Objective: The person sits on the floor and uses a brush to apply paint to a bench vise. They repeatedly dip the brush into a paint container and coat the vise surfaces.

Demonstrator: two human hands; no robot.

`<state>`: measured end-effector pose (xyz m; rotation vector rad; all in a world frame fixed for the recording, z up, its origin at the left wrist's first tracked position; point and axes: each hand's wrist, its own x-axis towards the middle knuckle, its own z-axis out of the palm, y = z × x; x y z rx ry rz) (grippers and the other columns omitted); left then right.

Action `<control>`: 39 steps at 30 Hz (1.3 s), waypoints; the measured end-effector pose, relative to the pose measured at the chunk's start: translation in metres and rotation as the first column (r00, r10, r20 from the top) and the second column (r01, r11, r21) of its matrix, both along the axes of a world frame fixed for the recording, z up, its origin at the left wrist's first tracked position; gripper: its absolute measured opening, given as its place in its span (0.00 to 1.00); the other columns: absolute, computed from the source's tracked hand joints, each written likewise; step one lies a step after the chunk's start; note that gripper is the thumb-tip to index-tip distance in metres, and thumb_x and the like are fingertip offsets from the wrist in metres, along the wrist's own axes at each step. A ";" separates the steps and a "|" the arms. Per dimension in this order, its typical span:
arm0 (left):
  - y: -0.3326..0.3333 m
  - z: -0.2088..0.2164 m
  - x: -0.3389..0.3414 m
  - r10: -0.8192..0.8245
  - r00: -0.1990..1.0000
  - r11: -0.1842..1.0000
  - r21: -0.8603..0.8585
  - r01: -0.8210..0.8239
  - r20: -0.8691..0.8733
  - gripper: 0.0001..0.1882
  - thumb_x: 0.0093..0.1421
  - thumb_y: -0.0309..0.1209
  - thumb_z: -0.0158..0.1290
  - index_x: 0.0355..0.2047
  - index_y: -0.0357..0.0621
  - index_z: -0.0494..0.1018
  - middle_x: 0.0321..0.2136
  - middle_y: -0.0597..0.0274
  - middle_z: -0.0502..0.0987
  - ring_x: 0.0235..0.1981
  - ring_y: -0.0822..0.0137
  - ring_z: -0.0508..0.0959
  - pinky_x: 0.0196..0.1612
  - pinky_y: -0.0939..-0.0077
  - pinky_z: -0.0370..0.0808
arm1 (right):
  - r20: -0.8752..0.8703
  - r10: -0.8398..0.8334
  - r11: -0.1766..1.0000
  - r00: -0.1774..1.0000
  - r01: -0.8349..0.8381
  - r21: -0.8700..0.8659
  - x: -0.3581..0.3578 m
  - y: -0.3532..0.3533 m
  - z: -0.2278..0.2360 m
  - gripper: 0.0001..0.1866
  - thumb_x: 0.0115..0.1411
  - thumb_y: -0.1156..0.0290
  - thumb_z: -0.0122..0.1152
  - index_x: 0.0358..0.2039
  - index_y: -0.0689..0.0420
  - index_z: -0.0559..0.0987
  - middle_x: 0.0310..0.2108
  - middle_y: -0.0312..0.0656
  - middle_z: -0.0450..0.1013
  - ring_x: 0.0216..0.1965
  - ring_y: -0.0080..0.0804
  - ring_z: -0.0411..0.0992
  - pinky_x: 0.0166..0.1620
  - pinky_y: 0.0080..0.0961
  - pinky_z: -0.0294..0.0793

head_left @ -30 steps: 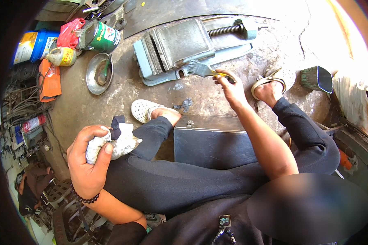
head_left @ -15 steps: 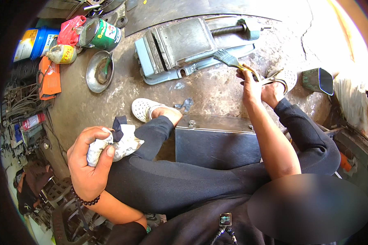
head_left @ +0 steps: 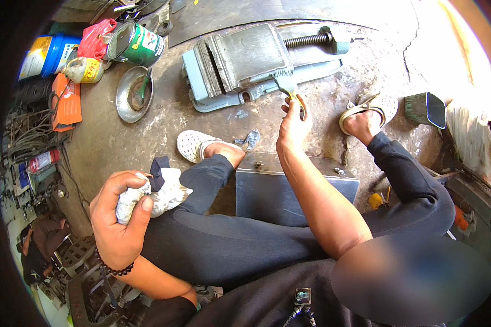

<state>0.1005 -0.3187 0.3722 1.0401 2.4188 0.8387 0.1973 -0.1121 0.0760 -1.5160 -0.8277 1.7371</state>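
A machine vise (head_left: 251,57) with a grey metal top and a light blue painted base lies on the floor ahead of me. In my right hand (head_left: 295,121) is a paintbrush (head_left: 285,83), held by its yellowish handle. Its blue-grey bristles reach the near right edge of the vise's flat top and appear to touch it. My left hand (head_left: 121,210) stays well back at the left, over my leg, its fingers closed round a crumpled white rag (head_left: 166,196) with a dark strip on it.
A metal box (head_left: 278,193) stands between my legs. Left of the vise is a metal bowl (head_left: 135,95) holding a green-handled tool, near a green paint can (head_left: 136,43), a blue bucket (head_left: 52,57) and an orange machine (head_left: 65,103). A dark square container (head_left: 424,109) stands at right.
My right hand has moved left with the paintbrush, bringing the bristles from beside the vise's right side onto the edge of its top. The left hand with the rag has stayed put.
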 end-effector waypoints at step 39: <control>-0.004 -0.001 -0.003 -0.025 0.999 1.000 -0.015 0.025 0.023 0.12 0.55 0.25 0.57 0.39 0.36 0.72 0.36 0.50 0.78 0.40 0.61 0.79 0.46 0.71 0.72 | 0.009 0.138 0.948 0.990 -0.135 0.289 0.036 0.066 -0.031 0.15 0.63 0.75 0.55 0.50 0.65 0.76 0.36 0.47 0.79 0.38 0.29 0.77 0.47 0.23 0.74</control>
